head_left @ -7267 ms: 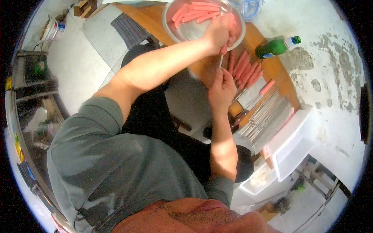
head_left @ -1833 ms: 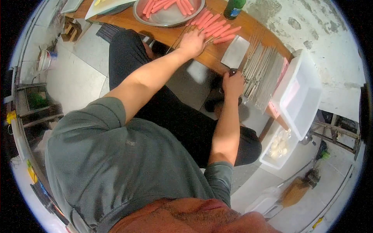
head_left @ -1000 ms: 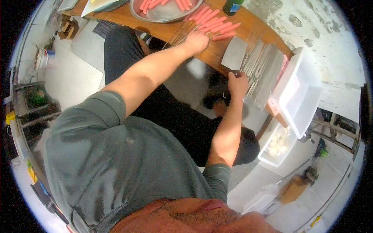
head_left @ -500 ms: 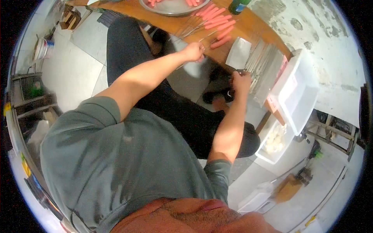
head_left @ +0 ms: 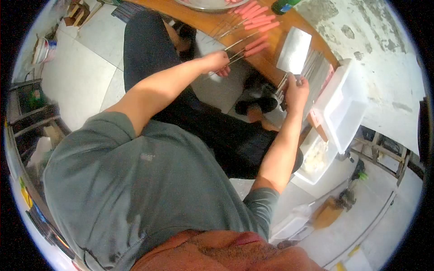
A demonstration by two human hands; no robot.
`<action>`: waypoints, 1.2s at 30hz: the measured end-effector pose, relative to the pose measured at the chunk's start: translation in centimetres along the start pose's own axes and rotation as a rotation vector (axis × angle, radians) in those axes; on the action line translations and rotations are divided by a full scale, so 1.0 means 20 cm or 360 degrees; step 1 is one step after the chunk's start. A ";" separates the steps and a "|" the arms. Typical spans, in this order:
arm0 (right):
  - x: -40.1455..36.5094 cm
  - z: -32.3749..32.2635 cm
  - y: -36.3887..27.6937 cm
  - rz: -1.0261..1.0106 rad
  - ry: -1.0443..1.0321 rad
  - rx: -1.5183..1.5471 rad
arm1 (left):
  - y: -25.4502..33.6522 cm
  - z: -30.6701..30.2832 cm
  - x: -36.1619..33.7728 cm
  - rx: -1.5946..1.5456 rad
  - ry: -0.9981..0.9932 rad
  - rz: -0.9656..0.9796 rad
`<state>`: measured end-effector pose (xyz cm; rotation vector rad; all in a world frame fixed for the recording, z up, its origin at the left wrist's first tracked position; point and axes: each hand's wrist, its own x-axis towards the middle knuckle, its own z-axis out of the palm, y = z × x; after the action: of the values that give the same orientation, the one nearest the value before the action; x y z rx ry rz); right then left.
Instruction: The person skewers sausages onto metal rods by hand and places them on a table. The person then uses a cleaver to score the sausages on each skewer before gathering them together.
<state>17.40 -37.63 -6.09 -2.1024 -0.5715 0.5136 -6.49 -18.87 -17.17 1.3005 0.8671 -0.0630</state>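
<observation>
Two bare hands are held near the bench (head_left: 273,54), well apart from each other. The right hand (head_left: 297,92), the nearer of the two to the body, is wrapped firmly around the handle of a cleaver (head_left: 294,50), whose blade is pointed toward the far side, leaning slightly right, with its flat face turned up. By the left hand (head_left: 216,62), at the left and just off the near edge, the near ends of some skewers (head_left: 233,45) are met by curled fingers; whether these are gripped or only touched cannot be told. Sausages (head_left: 257,49) are carried on the skewers, lying to the far right of the left hand and to the far left of the right, with their long axes set from near left to far right. The left hand is closer to them, while the blade is kept apart on their right. Among the containers, pale pieces, too blurred to name, are held in a low tub (head_left: 312,180) at the near right; beyond it, a larger white tub (head_left: 348,106) is tilted beside the bench. Farthest, a metal bowl (head_left: 203,7) with some pink sausages inside is cut off by the view, and a green bottle (head_left: 284,6) is seen to its right.
</observation>
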 end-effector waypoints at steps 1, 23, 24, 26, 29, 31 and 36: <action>-0.02 -0.01 -0.01 0.0015 -0.0010 -0.0032 | 0.00 0.01 -0.03 0.0049 -0.0005 -0.0046; 0.03 0.16 0.48 -0.0228 -0.0442 -0.0202 | -0.06 0.08 0.26 0.0623 -0.0075 0.0196; 0.06 0.16 0.50 -0.0247 -0.0436 -0.0257 | -0.07 0.08 0.28 0.0640 -0.0055 0.0221; 0.09 0.15 0.54 -0.0280 -0.0438 -0.0328 | -0.10 0.08 0.31 0.0678 0.0023 0.0325; 0.07 0.16 0.45 -0.0108 -0.0368 -0.0493 | -0.19 0.09 0.40 0.0516 0.0123 0.0483; 0.05 0.16 0.35 -0.0018 -0.0308 -0.0621 | -0.14 0.10 0.36 0.0458 0.0129 0.0402; -0.01 0.19 0.17 -0.0253 -0.0253 -0.0738 | -0.01 0.09 0.25 0.0378 0.0085 0.0184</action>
<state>15.85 -37.20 -10.92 -2.4339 -1.0201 0.4934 -2.15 -18.45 -20.23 1.5788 0.8468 -0.0410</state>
